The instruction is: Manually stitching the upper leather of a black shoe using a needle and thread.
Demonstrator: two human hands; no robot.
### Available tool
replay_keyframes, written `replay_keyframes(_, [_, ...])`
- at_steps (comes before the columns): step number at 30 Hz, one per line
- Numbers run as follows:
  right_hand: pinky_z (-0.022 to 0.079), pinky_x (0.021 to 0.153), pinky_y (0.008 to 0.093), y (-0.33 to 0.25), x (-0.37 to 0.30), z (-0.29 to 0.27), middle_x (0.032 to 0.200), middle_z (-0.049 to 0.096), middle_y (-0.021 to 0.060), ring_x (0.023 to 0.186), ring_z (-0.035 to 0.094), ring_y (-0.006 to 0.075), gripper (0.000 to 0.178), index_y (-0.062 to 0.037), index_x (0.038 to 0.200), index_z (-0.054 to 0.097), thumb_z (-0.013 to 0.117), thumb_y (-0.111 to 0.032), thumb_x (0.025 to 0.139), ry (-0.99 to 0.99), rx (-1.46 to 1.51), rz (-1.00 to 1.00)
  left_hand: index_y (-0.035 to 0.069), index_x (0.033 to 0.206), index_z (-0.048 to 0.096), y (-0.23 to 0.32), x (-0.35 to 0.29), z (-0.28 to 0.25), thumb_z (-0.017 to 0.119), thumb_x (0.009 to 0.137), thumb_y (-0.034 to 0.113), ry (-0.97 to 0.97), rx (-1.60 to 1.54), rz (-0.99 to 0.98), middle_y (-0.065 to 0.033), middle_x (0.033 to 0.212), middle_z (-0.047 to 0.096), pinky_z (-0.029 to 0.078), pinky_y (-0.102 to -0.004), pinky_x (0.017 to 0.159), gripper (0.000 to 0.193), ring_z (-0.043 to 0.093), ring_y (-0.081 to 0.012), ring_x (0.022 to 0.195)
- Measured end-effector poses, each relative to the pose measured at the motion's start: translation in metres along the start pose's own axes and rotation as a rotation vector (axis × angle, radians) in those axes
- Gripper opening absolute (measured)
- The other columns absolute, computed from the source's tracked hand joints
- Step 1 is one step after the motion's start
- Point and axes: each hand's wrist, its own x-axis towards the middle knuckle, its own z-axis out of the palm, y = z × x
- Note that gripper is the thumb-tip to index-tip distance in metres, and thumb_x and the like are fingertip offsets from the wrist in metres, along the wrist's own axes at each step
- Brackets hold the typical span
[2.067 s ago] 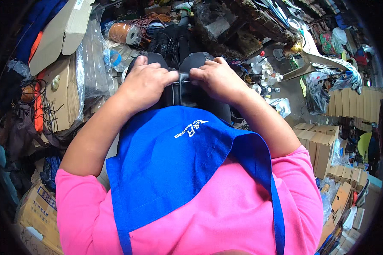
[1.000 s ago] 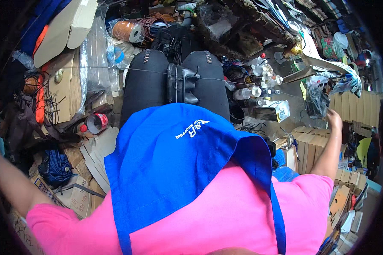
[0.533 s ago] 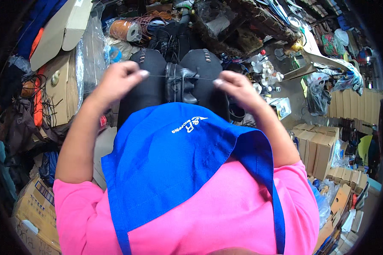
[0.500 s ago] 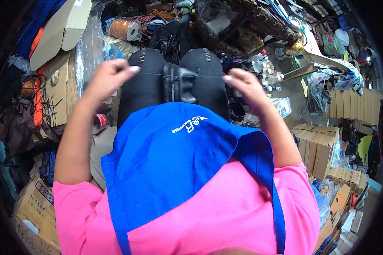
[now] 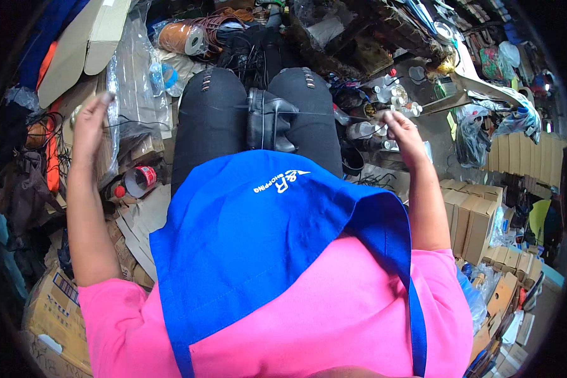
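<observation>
A black leather piece point(image 5: 277, 121) is clamped between my thighs; a shoe or a pouch, I cannot tell which. Thin dark thread point(image 5: 353, 118) runs out from it on both sides. My left hand point(image 5: 89, 126), raised far out to the left, pinches one end of the thread with fingers closed. On the other side my right hand point(image 5: 404, 133) is closed on the other thread end, beyond my right knee. Neither hand touches the leather.
Left of my legs are cardboard sheets point(image 5: 104, 47), clear plastic, an orange thread spool point(image 5: 181, 39) and a red-labelled plastic bottle point(image 5: 140, 181). On the right stand several small bottles point(image 5: 397, 94), a black cup point(image 5: 353, 160) and stacked cardboard boxes point(image 5: 466, 217).
Both hands have moved apart, the left far out to the left and the right outward to the right. More thread is drawn out, while the leather piece stays between my thighs.
</observation>
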Motion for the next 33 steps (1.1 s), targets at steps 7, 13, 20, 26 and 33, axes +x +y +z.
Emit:
replay_keyframes(7, [0.047,0.074,0.0292,-0.056,-0.011,0.059,0.085,0.061,0.0063,0.081,0.059,0.0185,0.022,-0.0115,0.101,0.07,0.065,-0.006,0.081,-0.044,-0.358,-0.44,0.008,0.121,0.058,0.088,-0.021,0.106,0.065,0.079,0.012,-0.371,0.271,0.553,-0.0105,0.121,0.059,0.039,-0.0347,0.1,0.043,0.053,-0.0242,0.115])
replay_keyframes(13, [0.036,0.084,0.0397,-0.086,-0.016,0.128,0.084,0.062,0.0047,0.086,0.059,0.0233,0.009,-0.0141,0.087,0.068,0.066,-0.018,0.079,-0.106,-0.698,-0.662,0.007,0.118,0.06,0.113,-0.003,0.179,0.066,0.078,0.013,-0.734,0.305,0.618,-0.0129,0.117,0.06,0.042,-0.0354,0.097,0.04,0.056,-0.0272,0.11])
replay_keyframes(20, [0.036,0.081,0.0394,-0.092,-0.002,0.13,0.082,0.061,0.0054,0.085,0.059,0.0253,0.012,-0.0157,0.089,0.07,0.065,-0.021,0.08,-0.116,-0.573,-0.63,0.005,0.112,0.063,0.108,0.009,0.184,0.066,0.079,0.016,-0.917,0.327,0.417,-0.0138,0.107,0.064,0.046,-0.0357,0.091,0.035,0.06,-0.0259,0.101])
replay_keyframes(26, [0.037,0.082,0.0408,-0.103,-0.001,0.129,0.084,0.062,0.0058,0.087,0.059,0.0262,0.015,-0.0167,0.089,0.07,0.066,-0.021,0.075,-0.142,-0.653,-0.66,0.004,0.111,0.063,0.107,0.009,0.185,0.067,0.079,0.017,-0.924,0.278,0.372,-0.0132,0.105,0.065,0.046,-0.0344,0.09,0.034,0.061,-0.0237,0.099])
replay_keyframes(33, [0.037,0.081,0.0413,-0.125,0.003,0.125,0.079,0.06,0.0045,0.087,0.058,0.0241,0.012,-0.016,0.084,0.07,0.066,-0.02,0.073,-0.187,-0.849,-0.857,0.006,0.109,0.064,0.105,0.01,0.187,0.067,0.078,0.017,-0.919,0.275,0.397,-0.0121,0.101,0.066,0.047,-0.0343,0.088,0.033,0.062,-0.0233,0.096])
